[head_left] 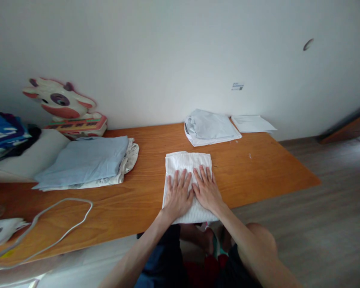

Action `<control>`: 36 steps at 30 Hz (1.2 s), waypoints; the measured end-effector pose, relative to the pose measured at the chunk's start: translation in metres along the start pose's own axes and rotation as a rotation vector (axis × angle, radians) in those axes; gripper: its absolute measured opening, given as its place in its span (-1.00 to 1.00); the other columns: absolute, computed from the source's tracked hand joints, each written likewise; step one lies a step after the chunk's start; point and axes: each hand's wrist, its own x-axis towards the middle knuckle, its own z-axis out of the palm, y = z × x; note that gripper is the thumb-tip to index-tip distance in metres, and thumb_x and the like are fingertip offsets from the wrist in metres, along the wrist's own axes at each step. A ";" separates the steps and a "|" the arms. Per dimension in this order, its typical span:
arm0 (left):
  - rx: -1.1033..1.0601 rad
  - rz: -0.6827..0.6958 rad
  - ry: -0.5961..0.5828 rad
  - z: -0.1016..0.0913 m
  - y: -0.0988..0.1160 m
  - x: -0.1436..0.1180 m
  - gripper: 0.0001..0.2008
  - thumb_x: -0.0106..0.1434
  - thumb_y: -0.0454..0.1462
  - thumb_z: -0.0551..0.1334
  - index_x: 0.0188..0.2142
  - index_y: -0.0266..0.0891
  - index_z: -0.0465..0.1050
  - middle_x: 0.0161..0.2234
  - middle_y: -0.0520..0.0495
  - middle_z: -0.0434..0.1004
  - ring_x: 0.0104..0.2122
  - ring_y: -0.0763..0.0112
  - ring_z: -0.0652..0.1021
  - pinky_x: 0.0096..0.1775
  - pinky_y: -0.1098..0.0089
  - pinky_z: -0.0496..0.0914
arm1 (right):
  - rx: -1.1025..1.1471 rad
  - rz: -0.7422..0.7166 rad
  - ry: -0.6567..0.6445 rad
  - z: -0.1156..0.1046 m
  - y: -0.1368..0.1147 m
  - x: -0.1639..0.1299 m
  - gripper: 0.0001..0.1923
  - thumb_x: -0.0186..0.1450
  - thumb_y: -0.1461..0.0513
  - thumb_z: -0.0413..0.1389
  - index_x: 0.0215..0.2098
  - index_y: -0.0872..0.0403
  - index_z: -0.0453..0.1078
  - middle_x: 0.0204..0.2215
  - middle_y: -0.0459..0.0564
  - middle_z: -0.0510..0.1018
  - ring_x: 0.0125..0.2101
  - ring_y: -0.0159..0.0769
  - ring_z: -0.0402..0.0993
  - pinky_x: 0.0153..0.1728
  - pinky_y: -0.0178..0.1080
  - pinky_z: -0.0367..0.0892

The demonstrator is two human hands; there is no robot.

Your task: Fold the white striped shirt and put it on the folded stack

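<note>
Item one: a white ribbed cloth (187, 176), folded into a tall rectangle, is lying at the near middle of the wooden tabletop (258, 168), its lower edge hanging just over the front rim.

Item two: the left hand (177, 196) is resting flat on the cloth's lower half, palm down, fingers spread and pointing away from the person.

Item three: the right hand (206, 189) is lying flat just beside it, fingers likewise fanned out, the two thumbs touching or nearly so. Neither hand is pinching or gripping anything; both are pressing open on the fabric.

Item four: a pale blue folded garment (84, 162) is sitting to the left, on top of a cream patterned piece (131, 157), well apart from the cloth.

Item five: a light grey folded stack (210, 127) is lying at the far edge against the wall, with a sheet of paper (252, 123) just beside it on the right.

Item six: a cow-faced toy keyboard (66, 106) is standing at the far left by the wall.

Item seven: a white cable (58, 216) is looping over the near left of the tabletop, running from a white appliance (1, 231) at the edge.
</note>
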 end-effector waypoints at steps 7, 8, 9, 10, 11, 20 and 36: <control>0.007 -0.005 0.046 0.002 0.002 0.003 -0.30 0.51 -0.06 0.09 0.56 -0.01 -0.06 0.55 -0.12 -0.02 0.53 -0.10 -0.03 0.45 -0.29 -0.20 | -0.010 0.001 0.026 0.000 0.003 0.006 -0.32 0.56 0.07 -0.04 0.58 -0.05 -0.07 0.58 0.09 -0.14 0.55 0.12 -0.25 0.46 0.32 -0.12; 0.017 -0.004 0.043 0.001 0.002 0.002 -0.30 0.51 -0.05 0.09 0.55 -0.03 -0.03 0.55 -0.13 -0.02 0.53 -0.10 -0.03 0.45 -0.28 -0.19 | -0.014 0.002 0.031 -0.003 0.001 0.005 -0.33 0.56 0.08 -0.04 0.58 -0.04 -0.05 0.58 0.10 -0.11 0.55 0.13 -0.22 0.46 0.34 -0.15; 0.027 0.002 0.035 -0.002 0.001 0.001 -0.30 0.51 -0.03 0.09 0.55 -0.05 -0.01 0.55 -0.15 -0.02 0.53 -0.11 -0.02 0.45 -0.27 -0.18 | -0.019 -0.004 0.037 -0.007 -0.001 0.003 -0.34 0.56 0.09 -0.05 0.57 -0.04 -0.03 0.57 0.09 -0.09 0.54 0.14 -0.20 0.46 0.37 -0.18; 0.035 0.015 0.020 -0.004 -0.001 0.000 -0.29 0.50 0.00 0.09 0.54 -0.07 0.02 0.55 -0.16 -0.01 0.53 -0.12 -0.02 0.45 -0.27 -0.17 | -0.023 -0.023 0.041 -0.012 -0.004 0.001 -0.36 0.56 0.11 -0.06 0.56 -0.05 0.00 0.57 0.07 -0.06 0.54 0.14 -0.19 0.46 0.39 -0.22; 0.041 0.034 0.000 -0.008 -0.003 -0.002 -0.28 0.48 0.03 0.11 0.53 -0.09 0.05 0.55 -0.18 0.01 0.53 -0.15 -0.01 0.45 -0.28 -0.16 | -0.027 -0.057 0.042 -0.018 -0.007 -0.002 -0.37 0.55 0.14 -0.07 0.56 -0.05 0.01 0.57 0.04 -0.04 0.54 0.14 -0.20 0.46 0.40 -0.26; 0.063 0.058 -0.063 -0.022 -0.011 -0.046 -0.27 0.50 -0.15 0.09 0.57 -0.03 -0.11 0.57 -0.12 -0.13 0.54 -0.12 -0.11 0.45 -0.28 -0.12 | 0.034 -0.036 -0.025 -0.021 -0.047 -0.047 -0.31 0.55 -0.03 -0.08 0.57 -0.08 -0.03 0.57 -0.03 -0.13 0.55 0.21 -0.33 0.47 0.42 -0.24; -0.057 -0.148 -0.098 -0.011 0.040 -0.076 -0.30 0.53 -0.08 0.07 0.57 -0.03 -0.09 0.57 -0.11 -0.23 0.53 -0.12 -0.18 0.40 -0.40 0.07 | 0.146 -0.197 -0.020 -0.040 0.002 -0.046 -0.43 0.56 0.05 -0.06 0.50 -0.11 0.17 0.50 -0.08 0.20 0.53 -0.02 -0.07 0.50 0.26 -0.11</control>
